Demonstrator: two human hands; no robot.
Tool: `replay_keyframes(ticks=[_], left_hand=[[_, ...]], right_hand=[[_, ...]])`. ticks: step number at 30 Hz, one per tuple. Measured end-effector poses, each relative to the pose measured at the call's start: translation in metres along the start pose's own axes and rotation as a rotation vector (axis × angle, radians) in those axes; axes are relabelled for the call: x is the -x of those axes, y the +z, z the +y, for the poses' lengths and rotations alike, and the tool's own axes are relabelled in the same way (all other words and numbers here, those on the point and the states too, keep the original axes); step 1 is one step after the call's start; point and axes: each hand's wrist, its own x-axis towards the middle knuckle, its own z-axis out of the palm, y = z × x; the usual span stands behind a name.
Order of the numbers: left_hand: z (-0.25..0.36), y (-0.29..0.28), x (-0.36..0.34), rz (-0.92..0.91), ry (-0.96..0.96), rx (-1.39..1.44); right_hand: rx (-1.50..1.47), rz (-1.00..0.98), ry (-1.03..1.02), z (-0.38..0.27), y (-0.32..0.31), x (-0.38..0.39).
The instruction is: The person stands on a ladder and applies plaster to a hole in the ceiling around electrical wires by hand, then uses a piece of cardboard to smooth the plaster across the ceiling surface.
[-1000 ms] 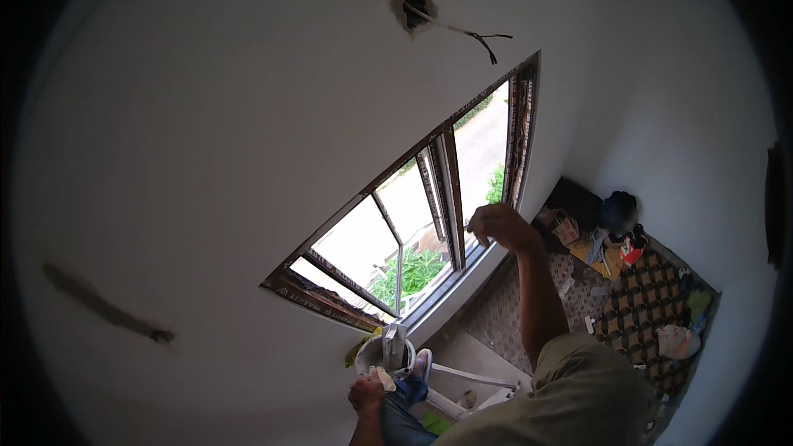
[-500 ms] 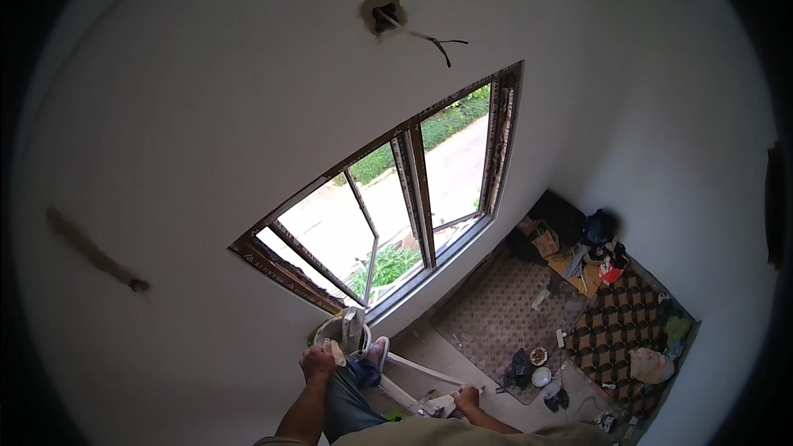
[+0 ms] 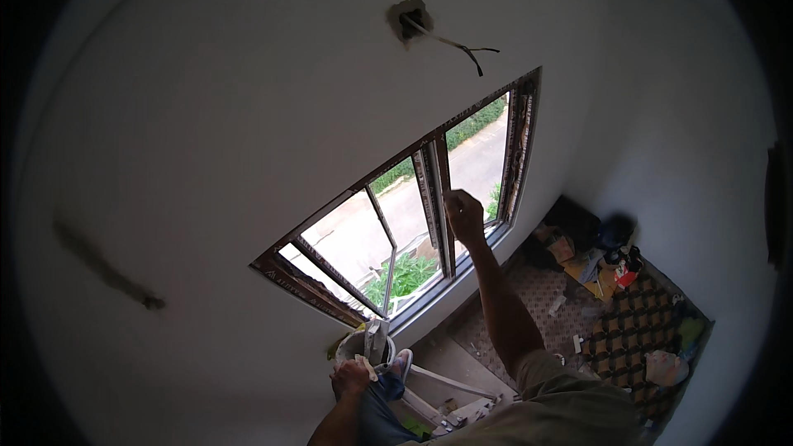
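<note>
My left hand (image 3: 349, 378) is closed round a crumpled pale piece (image 3: 368, 367), perhaps a rag, beside a white bucket (image 3: 390, 353) with a metal tool (image 3: 376, 330) standing in it. My right hand (image 3: 464, 211) is raised, appearing in front of the window's middle upright, its fingers curled; whether they hold anything, I cannot make out, nor whether they touch the frame. The window (image 3: 391, 150) has dark frames. Above it, a cable (image 3: 454, 45) with split ends hangs from a rough hole (image 3: 410, 21) in the white wall.
Below me are my jeans leg (image 3: 376, 413), a slippered foot (image 3: 403, 364) and a white ladder-like frame (image 3: 450, 381). Patterned mats (image 3: 624, 322) cover the floor by the right wall, with bags (image 3: 665, 367), cardboard (image 3: 601, 285) and dark clutter (image 3: 570, 219). A dark filled groove (image 3: 99, 260) runs down the left wall.
My right hand was raised, went down by the white frame half a second ago, and is up again before the window. My left hand stays at the bucket. The view has shifted slightly.
</note>
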Motion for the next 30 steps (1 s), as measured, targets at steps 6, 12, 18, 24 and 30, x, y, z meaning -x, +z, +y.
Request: replay_keyframes(ticks=[6, 12, 18, 24, 30], left_hand=[[0.007, -0.013, -0.008, -0.065, 0.044, 0.038], [0.01, -0.008, -0.02, -0.085, 0.041, 0.034], [-0.019, 0.014, -0.031, 0.01, 0.012, 0.053], [-0.02, 0.027, -0.035, 0.052, 0.034, 0.06], [-0.02, 0.031, -0.034, 0.097, 0.029, 0.054]], right_hand=[[-0.11, -0.042, -0.096, -0.092, 0.019, -0.264], [0.358, -0.068, -0.39, -0.076, 0.026, -0.383], [1.161, -0.271, -0.535, -0.11, 0.059, -0.383], [0.391, -0.183, 0.063, -0.107, 0.058, -0.396], [0.06, -0.187, 0.218, -0.124, 0.056, -0.388]])
